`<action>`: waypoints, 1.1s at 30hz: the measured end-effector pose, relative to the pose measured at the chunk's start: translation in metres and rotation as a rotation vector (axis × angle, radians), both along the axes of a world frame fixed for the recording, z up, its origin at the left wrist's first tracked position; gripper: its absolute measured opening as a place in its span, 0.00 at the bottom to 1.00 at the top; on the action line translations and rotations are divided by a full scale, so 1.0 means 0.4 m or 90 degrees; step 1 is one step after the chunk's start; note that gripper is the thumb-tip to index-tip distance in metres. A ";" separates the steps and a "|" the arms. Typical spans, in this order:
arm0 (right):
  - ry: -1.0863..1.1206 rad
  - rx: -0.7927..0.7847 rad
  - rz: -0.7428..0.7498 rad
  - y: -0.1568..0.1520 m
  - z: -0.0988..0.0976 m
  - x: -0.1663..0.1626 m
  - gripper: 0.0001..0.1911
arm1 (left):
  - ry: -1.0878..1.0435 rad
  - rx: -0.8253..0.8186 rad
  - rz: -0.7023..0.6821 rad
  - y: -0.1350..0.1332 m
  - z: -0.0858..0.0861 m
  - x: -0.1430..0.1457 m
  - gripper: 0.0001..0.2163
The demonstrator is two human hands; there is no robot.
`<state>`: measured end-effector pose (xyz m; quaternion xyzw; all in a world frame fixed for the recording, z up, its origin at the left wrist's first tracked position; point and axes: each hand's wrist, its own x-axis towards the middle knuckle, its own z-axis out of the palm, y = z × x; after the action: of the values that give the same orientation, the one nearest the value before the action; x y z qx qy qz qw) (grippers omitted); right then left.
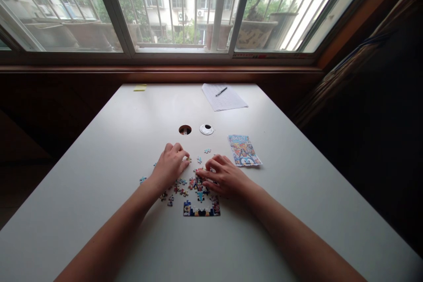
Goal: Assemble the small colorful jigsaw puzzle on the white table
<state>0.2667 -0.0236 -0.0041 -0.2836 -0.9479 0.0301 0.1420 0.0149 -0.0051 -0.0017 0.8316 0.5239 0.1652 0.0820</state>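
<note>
One assembled puzzle section (202,213) lies on the near half of the table (99,163), its straight edge toward the person and its notched edge facing away. Just beyond it are loose puzzle pieces (170,201): at least a dozen, with an exact count prevented by overlap and by the hands. The right hand (226,175) is positioned over the right side of this group, fingers loosely bent and forefinger extended onto the pieces; whether it grips one cannot be told. The left hand (171,164) is at the left side, fingers curled, thumb and forefinger near each other beside a small piece; a pinch cannot be confirmed. The two hands are apart, with two light-blue pieces visible in the gap. One picture sheet (244,150) lies beyond the right hand, not touching it. Farther out are one round hole (185,130) and, to its right, one round cover (206,129). Near the far edge are printed paper (228,100), one pen (221,91) upon it, and one yellow slip (140,87) at left. Broad open surface separates the pieces from both side edges; the far edge meets the wall below the window (178,9).
</note>
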 end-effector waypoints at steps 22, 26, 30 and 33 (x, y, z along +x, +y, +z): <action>0.321 0.008 -0.082 0.042 -0.035 0.069 0.17 | -0.142 0.155 0.056 -0.064 0.225 -0.146 0.10; 0.417 -0.010 -0.139 0.044 -0.032 0.074 0.17 | -0.094 0.114 0.015 -0.091 0.173 -0.184 0.10; 0.485 -0.027 -0.201 0.046 -0.029 0.077 0.18 | -0.069 0.040 -0.016 -0.114 0.095 -0.219 0.11; 0.510 -0.030 -0.243 0.048 -0.029 0.081 0.19 | -0.059 0.015 -0.060 -0.133 0.043 -0.224 0.10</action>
<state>0.2991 -0.0043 -0.0159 -0.4224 -0.7479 0.1327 0.4946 -0.0749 -0.0583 0.0154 0.8476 0.4778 0.2057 0.1045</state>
